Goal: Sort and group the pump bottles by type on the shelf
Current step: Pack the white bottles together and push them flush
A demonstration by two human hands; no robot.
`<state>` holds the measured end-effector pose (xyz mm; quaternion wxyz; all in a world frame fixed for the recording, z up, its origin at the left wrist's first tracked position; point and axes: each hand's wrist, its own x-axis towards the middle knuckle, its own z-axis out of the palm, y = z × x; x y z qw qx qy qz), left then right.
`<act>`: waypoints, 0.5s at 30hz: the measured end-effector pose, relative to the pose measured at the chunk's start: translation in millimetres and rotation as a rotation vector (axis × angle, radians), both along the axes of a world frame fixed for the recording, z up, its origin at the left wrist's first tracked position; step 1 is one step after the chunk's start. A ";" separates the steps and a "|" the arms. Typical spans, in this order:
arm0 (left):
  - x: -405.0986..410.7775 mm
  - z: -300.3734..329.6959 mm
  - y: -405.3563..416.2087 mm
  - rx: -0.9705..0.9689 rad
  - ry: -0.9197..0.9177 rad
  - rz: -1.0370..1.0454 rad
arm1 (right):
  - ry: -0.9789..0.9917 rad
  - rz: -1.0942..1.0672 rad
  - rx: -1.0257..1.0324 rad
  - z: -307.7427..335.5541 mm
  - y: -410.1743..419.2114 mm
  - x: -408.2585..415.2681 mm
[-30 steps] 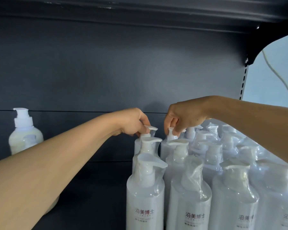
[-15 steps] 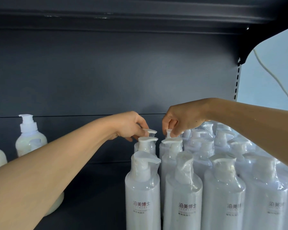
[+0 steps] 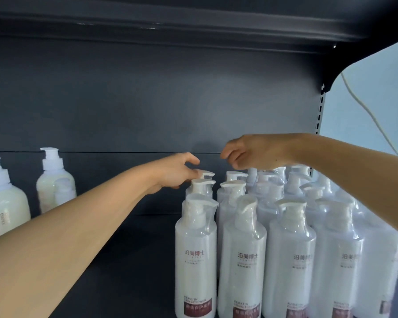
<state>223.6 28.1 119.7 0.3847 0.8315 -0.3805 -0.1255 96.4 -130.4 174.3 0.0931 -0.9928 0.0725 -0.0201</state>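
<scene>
- My left hand point(image 3: 175, 172) reaches to the back of the shelf point(image 3: 129, 260), fingers curled at the pump point(image 3: 206, 174) of the rearmost bottle in the left file of tall white bottles point(image 3: 262, 237); I cannot tell whether I pinch it or only touch it.
- My right hand point(image 3: 251, 153) hangs above the back of the next file, fingers loosely curled and holding nothing. A second ago it was pinching a pump there; it has since let go and lifted clear.
- The tall bottles, shrink-wrapped and marked "Keratin Conditioner", stand packed in files from the shelf's front edge to its back wall, filling the right end.
- Two rounder cream bottles point(image 3: 55, 182) stand near the left end towards the back, well apart from the tall block, with bare shelf between.
- Both hands were at the back-row pumps a second ago; only the left is there now. I judge the right-hand bottle is seated in its file and the left one is getting its last nudge.
- The two types already stand in separate groups, so the sorting looks nearly done on this shelf, though the right end runs out of view.
- One risk: the files are tight, so a shove at the back could rock the front bottles.
</scene>
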 end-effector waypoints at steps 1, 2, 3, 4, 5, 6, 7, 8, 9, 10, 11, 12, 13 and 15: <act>-4.6 -2.6 6.2 -0.050 0.004 0.022 | -0.037 0.008 0.008 2.7 2.7 -8.6; -10.0 -4.6 12.3 -0.119 0.010 0.044 | -0.071 0.018 0.018 5.8 6.4 -18.2; -18.0 -7.3 20.5 -0.193 0.022 0.063 | -0.099 0.037 0.035 7.7 11.5 -29.2; -27.8 -11.4 30.5 -0.255 0.039 0.073 | -0.124 0.062 0.062 8.6 17.4 -40.9; -38.7 -16.2 40.8 -0.299 0.056 0.071 | -0.145 0.093 0.095 8.6 22.1 -51.6; -49.0 -23.3 51.0 -0.326 0.074 0.064 | -0.145 0.125 0.124 7.7 27.3 -62.9; -58.8 -31.9 60.8 -0.339 0.092 0.048 | -0.123 0.148 0.133 5.3 32.1 -73.1; -68.2 -40.9 69.5 -0.342 0.111 0.030 | -0.090 0.165 0.123 2.1 36.7 -82.2; -76.9 -49.8 76.5 -0.335 0.126 0.020 | -0.060 0.173 0.090 -2.6 40.2 -88.5; -83.7 -58.5 81.6 -0.324 0.144 0.021 | -0.042 0.173 0.040 -8.0 42.6 -92.6; -88.8 -66.7 84.7 -0.310 0.162 0.022 | -0.038 0.168 -0.010 -14.0 45.0 -94.6; -93.2 -73.8 85.9 -0.301 0.178 0.016 | -0.048 0.159 -0.046 -19.7 47.8 -95.3; -96.6 -80.2 85.9 -0.284 0.186 0.006 | -0.072 0.147 -0.068 -24.5 50.6 -94.8; -101.0 -91.7 84.0 -0.230 0.176 -0.027 | -0.141 0.129 -0.090 -31.9 54.7 -92.3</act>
